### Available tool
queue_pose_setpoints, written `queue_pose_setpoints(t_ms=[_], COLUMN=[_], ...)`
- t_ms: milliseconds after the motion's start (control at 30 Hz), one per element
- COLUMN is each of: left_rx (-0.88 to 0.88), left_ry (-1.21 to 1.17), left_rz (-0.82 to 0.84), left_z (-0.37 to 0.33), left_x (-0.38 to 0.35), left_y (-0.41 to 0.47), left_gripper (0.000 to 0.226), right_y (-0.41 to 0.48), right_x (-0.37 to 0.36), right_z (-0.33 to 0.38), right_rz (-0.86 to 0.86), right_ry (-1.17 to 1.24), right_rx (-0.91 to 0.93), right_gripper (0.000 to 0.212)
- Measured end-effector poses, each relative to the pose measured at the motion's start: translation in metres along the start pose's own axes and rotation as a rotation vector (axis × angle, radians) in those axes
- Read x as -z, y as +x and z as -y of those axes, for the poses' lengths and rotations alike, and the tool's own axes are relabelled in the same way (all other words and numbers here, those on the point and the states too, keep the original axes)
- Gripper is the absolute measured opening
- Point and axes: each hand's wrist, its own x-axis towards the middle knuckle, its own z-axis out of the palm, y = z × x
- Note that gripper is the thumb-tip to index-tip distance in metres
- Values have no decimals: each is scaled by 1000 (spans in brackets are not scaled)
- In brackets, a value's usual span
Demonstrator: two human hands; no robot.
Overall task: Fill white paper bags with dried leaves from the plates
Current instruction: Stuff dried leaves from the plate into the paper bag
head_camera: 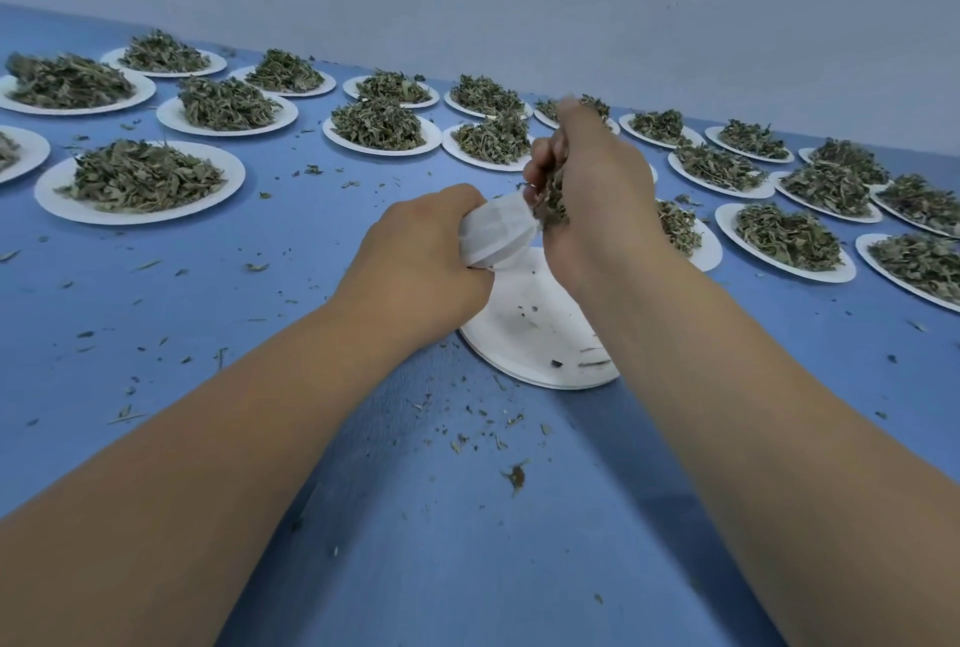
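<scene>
My left hand [415,256] grips a small white paper bag [496,230] with its mouth turned to the right. My right hand [592,194] holds a clump of dried leaves [550,204] right at the bag's mouth. Both hands hover above a white paper plate [530,329] that carries only a few crumbs. Several white plates heaped with dried green leaves lie beyond, such as the plate [140,181] at the left and the plate [784,241] at the right.
The blue table [260,324] is strewn with loose leaf bits, thickest near the front of the nearly bare plate. A pale wall [467,12] runs close behind the rows of plates.
</scene>
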Motion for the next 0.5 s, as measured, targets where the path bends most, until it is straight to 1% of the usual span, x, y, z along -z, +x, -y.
queue_pose_setpoints(t_ms=[67,200,300,367,400,500], left_rx=[2,-6,11,31,42,77], left_ry=[4,-24,-49,-59,-62,-76], left_rz=[4,6,15,21,20,10], left_z=[-1,-3,-4,-4,-4,-4], left_x=[-1,-2,-2,-3,-3,-3], left_y=[0,-1,0,0,0,1], left_gripper=[23,20,20,17,15,22], right_y=[0,0,-4,-7,-9,-13], right_x=[-3,-5,-4,-1,0,5], right_z=[-2,-5,-9,-11,-13,-18], right_rz=[0,17,66,59,55,49], right_ry=[-10,28,51,35,35,69], right_rx=[-13,-27,-28,-17,-14,-11], right_gripper=[69,51,51,57,56,35])
